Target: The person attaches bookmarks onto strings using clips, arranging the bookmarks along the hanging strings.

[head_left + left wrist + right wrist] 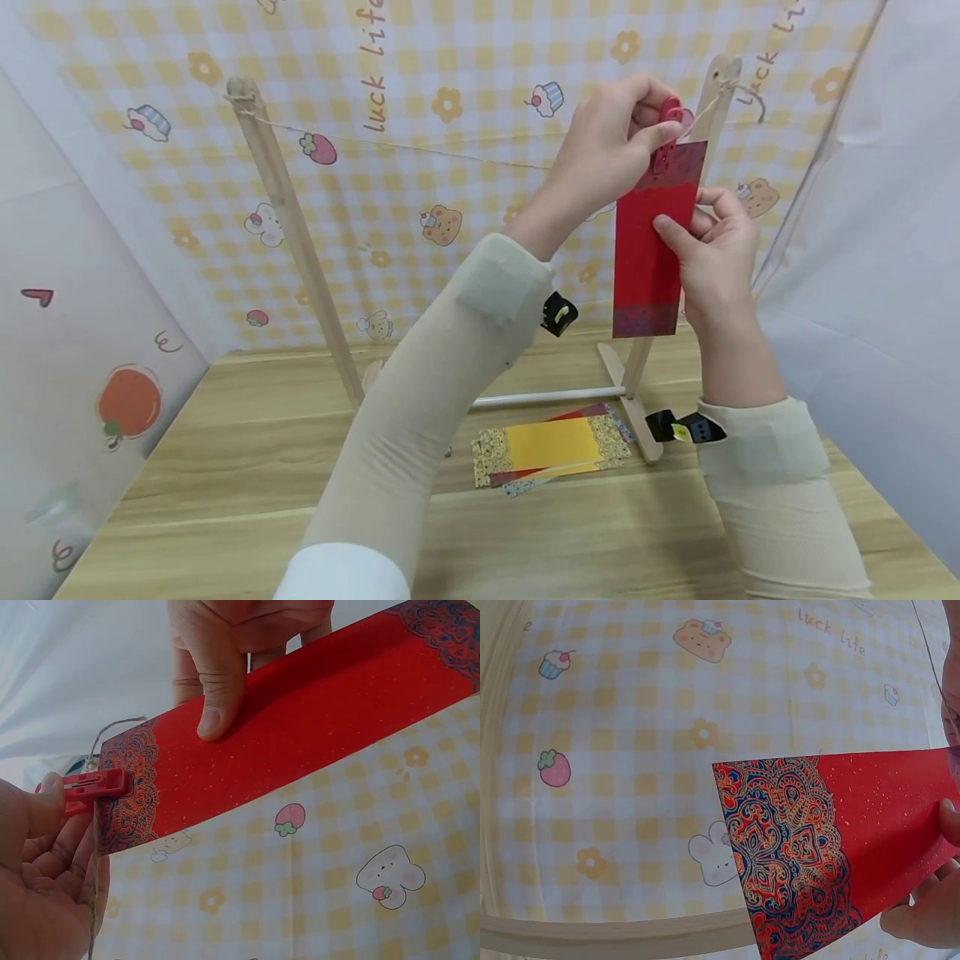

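A long red paper card (651,250) with patterned ends hangs upright near the right post of a wooden frame. With thumb and fingers my left hand (611,142) pinches a red clothespin (664,137) at the card's top end. In the left wrist view the clothespin (94,787) overlaps the card's patterned end, right where the twine (95,885) runs. My right hand (720,258) holds the card by its right edge, thumb on the front and fingers behind. The right wrist view shows the card's lower patterned end (787,855).
Wooden posts (288,217) carry the string (420,150) between them, with a white rod (551,397) low across. On the wood-grain table (247,467) lies a small pile of yellow, red and other patterned cards (551,446). A checked cloth (450,208) hangs behind.
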{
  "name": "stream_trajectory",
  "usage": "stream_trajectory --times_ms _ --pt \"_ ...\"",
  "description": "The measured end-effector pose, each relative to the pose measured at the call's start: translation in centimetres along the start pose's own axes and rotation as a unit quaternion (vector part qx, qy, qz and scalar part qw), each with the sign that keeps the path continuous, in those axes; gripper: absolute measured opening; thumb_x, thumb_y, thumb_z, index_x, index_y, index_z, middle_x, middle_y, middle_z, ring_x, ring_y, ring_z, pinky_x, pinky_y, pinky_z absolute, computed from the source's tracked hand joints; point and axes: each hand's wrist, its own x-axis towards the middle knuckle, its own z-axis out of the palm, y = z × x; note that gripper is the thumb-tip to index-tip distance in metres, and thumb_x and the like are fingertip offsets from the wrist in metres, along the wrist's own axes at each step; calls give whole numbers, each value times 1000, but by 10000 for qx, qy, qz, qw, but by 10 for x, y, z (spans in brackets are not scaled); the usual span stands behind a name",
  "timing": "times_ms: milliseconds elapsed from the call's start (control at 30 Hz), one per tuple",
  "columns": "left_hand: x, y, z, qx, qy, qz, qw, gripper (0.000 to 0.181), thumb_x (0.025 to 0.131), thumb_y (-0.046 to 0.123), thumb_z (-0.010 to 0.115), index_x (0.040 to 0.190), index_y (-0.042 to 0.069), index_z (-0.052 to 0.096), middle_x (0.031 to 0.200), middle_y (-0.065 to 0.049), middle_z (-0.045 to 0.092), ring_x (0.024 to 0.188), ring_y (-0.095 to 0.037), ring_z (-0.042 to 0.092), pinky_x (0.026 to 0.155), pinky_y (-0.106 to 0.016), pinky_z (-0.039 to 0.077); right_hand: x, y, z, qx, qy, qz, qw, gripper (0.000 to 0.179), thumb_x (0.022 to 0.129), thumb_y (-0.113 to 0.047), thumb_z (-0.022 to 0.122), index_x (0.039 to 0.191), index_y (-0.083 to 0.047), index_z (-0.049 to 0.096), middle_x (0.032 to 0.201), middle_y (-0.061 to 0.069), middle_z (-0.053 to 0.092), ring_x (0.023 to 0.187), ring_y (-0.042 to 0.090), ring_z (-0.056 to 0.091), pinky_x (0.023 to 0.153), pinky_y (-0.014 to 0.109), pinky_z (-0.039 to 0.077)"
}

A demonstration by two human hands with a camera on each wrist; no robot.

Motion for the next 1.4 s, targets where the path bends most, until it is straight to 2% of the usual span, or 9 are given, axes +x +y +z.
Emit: stream_trajectory --times_ms 133,233,467,600,867,1100,1400 --pt "-1 -2 0 41 -197 -67 9998 31 95 14 64 125 6 63 108 -4 67 89 -9 58 79 -11 50 -2 3 -1 22 -13 -11 10000 23 86 -2 74 103 -10 62 88 -2 77 79 11 72 69 21 58" --pt "-1 -3 0 91 -221 -101 9997 37 96 16 63 132 9 60 113 -3 68 94 -8 60 81 -10 49 -2 4 -2 119 -46 -34 9999 22 86 0 73 103 -9 62 87 -1 77 78 11 72 68 21 58" --pt "-3 -5 0 280 -69 36 9996 43 96 20 66 137 11 59 115 -2 71 98 -7 63 83 -8 47 -2 6 -6 425 -250 77 9988 24 85 0 74 103 -7 60 91 2 77 80 14 72 70 22 59" --pt "-4 -7 -1 231 -1 23 9997 43 95 21 67 137 11 59 117 -2 72 99 -7 64 83 -7 46 -5 10 -9 471 -384 189 9980 25 85 1 74 105 -7 60 91 1 77 82 13 73 72 21 59" --pt "-4 -8 -2 117 156 -121 9997 47 95 26 68 139 14 58 121 0 71 102 -6 64 85 -7 46 -8 16 -19 643 -551 -83 9964 21 86 3 72 101 -6 60 87 1 77 76 12 72 74 20 59" --pt "-7 -7 -4 -147 332 -166 9992 48 95 26 68 140 14 57 126 2 70 104 -6 65 84 -9 46 -11 18 -28 771 -415 -82 9961 18 86 4 72 98 -5 62 81 2 75 73 12 68 73 19 58" --pt "-14 -1 -10 -343 462 62 9983 42 96 23 66 136 12 59 128 1 68 111 -3 63 92 -8 44 -16 16 -37 900 -47 116 9959 20 84 7 72 97 -5 64 78 0 74 71 8 68 64 17 55"
